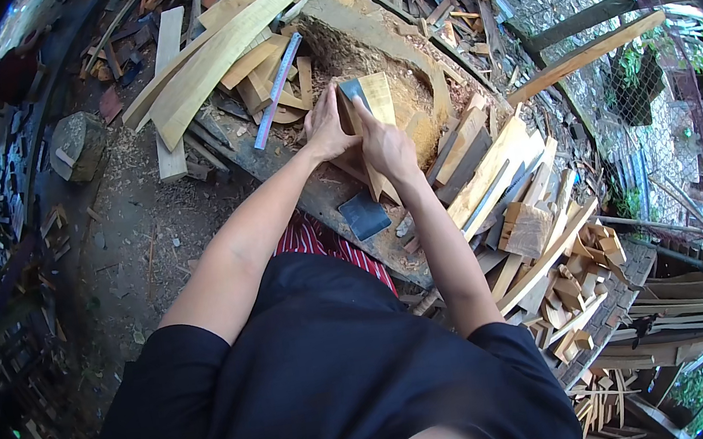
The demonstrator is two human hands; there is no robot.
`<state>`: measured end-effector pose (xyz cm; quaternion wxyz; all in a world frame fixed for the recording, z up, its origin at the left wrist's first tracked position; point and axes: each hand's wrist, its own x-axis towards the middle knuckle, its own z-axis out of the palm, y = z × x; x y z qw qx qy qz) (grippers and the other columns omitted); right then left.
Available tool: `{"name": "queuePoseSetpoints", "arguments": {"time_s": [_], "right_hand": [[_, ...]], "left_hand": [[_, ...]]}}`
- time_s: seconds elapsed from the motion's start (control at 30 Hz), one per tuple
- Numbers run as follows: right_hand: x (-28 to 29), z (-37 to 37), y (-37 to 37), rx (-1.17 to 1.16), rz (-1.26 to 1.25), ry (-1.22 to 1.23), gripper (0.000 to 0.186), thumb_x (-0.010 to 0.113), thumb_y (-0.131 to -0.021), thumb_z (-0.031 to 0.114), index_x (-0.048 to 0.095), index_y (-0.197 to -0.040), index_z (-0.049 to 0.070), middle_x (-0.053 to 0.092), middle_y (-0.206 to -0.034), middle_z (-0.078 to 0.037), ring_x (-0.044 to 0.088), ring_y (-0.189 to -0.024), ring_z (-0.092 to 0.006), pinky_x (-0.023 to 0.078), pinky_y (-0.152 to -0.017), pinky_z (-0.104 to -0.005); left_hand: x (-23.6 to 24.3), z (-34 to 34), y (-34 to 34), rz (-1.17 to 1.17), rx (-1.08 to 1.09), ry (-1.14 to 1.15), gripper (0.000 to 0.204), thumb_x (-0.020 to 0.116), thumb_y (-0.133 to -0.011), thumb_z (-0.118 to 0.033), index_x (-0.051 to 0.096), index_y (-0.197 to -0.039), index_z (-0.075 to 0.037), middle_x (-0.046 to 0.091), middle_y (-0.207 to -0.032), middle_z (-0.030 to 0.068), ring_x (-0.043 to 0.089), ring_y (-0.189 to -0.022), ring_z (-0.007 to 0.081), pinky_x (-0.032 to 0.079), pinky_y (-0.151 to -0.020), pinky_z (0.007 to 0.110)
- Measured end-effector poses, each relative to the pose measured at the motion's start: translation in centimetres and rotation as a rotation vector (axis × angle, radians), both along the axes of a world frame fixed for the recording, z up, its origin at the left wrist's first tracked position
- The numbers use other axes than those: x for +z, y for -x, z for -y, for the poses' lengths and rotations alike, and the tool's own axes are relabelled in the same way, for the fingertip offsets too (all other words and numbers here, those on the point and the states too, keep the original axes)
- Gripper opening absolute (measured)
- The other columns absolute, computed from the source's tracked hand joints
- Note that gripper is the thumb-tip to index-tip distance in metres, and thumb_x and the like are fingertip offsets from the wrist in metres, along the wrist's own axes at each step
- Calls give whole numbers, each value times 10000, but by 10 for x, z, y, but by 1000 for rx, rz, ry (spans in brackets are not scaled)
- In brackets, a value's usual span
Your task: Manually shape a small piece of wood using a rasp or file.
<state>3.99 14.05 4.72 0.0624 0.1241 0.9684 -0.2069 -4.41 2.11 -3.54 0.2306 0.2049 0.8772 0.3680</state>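
Both my hands are on a pale, flat wooden blank (378, 98) that stands tilted on a hollowed chopping block (404, 75). My left hand (325, 127) grips the blank's left edge. My right hand (388, 148) presses on its face, fingers reaching toward a small grey flat piece (351, 91) at the blank's top left corner. The blank narrows downward to a point (383, 192) below my right hand. A dark grey blade-like slab (364, 215) lies on the plank just under my hands, touched by neither hand.
A long grey metal ruler (276, 91) lies to the left among curved pale boards (211, 53). Stacked wood offcuts (523, 200) fill the right side. A round stone (79, 145) sits on the dirt ground at left. A wire fence (640, 91) stands at the far right.
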Motion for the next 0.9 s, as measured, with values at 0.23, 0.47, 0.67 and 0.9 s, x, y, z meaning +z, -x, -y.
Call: {"name": "queuePoseSetpoints", "arguments": {"time_s": [0.23,0.47,0.67,0.9], "right_hand": [[7,0,-40,18,7,-63,502,480,-942,257,436,-1442,258,657,-688,-231,674,-621,-394,544,-567,-511],[-4,-11,-2,-43,-44,-46,502,440,-965,245,391,-1464,274,665,-773,-269,683,-689,-403,538,-575,-511],[1,-1,-53,-61,-5,-29,455,458,-979,247,452,-1434,261,641,-751,-296,655,-693,-447,530,-649,-537],[-9,-17,-1,-100,-61,-46,501,469,-965,258,407,-1462,262,642,-770,-313,666,-684,-434,545,-624,-519]], "left_hand": [[8,7,-5,20,28,7,1470,860,-518,-577,-57,-1539,-51,69,-1613,153,51,-1499,266,90,-1175,519],[12,-2,-3,12,-46,33,1453,850,-545,-580,-80,-1544,-80,45,-1624,124,43,-1502,258,88,-1174,508],[11,5,1,21,-1,48,1478,859,-526,-588,-100,-1543,-107,50,-1624,124,41,-1501,267,66,-1178,503],[15,-3,1,28,-22,-6,1488,888,-503,-553,-86,-1541,-120,66,-1616,134,48,-1497,274,81,-1173,506]]}}
